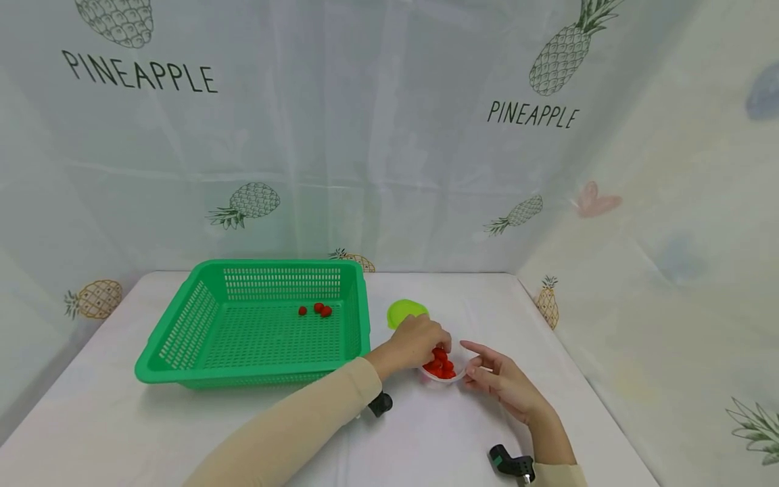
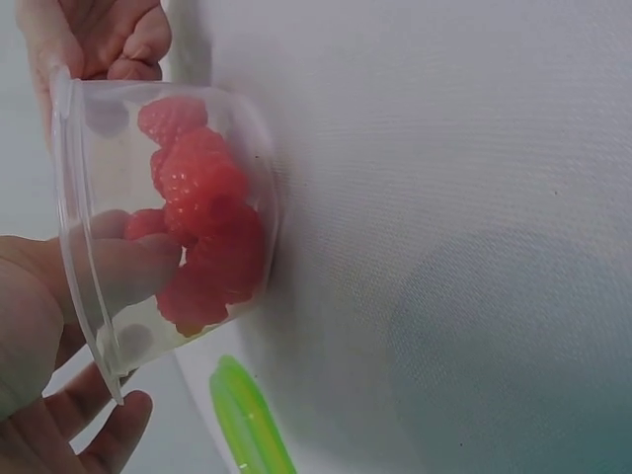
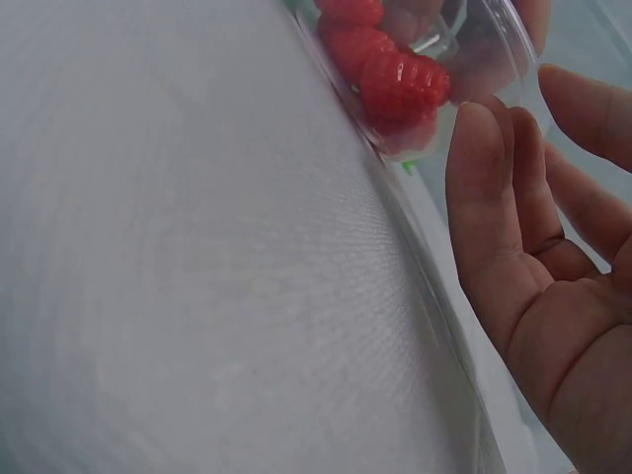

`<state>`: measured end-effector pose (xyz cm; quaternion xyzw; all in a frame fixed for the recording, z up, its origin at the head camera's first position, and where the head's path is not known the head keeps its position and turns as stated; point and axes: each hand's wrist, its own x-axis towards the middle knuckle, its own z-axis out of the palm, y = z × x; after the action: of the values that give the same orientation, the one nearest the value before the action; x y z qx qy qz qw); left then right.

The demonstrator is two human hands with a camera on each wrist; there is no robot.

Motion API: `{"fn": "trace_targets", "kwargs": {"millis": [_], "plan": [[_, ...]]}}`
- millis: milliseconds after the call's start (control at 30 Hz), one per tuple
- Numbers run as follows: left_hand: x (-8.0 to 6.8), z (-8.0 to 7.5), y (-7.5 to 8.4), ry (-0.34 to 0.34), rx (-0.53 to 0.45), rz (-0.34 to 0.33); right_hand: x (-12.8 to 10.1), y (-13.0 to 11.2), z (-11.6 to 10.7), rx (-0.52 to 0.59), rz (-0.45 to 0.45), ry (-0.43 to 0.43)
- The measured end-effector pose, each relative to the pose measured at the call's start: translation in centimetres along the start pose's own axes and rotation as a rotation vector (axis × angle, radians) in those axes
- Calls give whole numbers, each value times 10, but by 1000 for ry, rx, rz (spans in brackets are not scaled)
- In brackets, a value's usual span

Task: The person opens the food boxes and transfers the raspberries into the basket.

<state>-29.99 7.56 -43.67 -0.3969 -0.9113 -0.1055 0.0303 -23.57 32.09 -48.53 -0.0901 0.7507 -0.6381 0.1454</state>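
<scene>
While left hand (image 1: 416,341) fingers pinch raspberries (image 1: 441,364) in clear cup (image 1: 453,377) | right hand (image 1: 502,379) fingers spread beside it

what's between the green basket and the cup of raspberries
In the head view, the left hand reaches across that gap into the cup, past the basket, with the green lid just behind it.

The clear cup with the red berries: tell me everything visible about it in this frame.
The clear cup is a small round tub of thin see-through plastic with a thin rim and no lid on it. It stands on the white tablecloth, right of the green basket and in front of a green lid. It holds a heap of raspberries. The left hand reaches into it, fingers among the berries; the right hand is at its outer wall, fingers straight.
</scene>
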Motion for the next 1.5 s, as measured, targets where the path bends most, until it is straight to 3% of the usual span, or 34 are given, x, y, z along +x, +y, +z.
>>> {"fn": "trace_targets", "kwargs": {"millis": [267,400,533,700,867,1033,1267,1500], "plan": [[0,2,3,21,31,-13,0,0,2,9,14,8],[-3,-6,7,49,51,-20,-1,0,2,12,22,6],[-7,-31,10,81,66,-10,-2,-1,2,-1,26,20],[-19,-82,-1,73,-26,19,-4,-5,3,-32,43,46],[-41,-128,-35,106,-108,29,-4,-7,2,-33,41,42],[-63,-151,-89,108,-114,-73,-3,-6,2,-23,32,34],[-92,-153,-161,59,-99,-170,-2,-4,3,-21,43,37],[-107,-140,-204,26,-80,-173,-1,-2,4,-15,42,37]]}}
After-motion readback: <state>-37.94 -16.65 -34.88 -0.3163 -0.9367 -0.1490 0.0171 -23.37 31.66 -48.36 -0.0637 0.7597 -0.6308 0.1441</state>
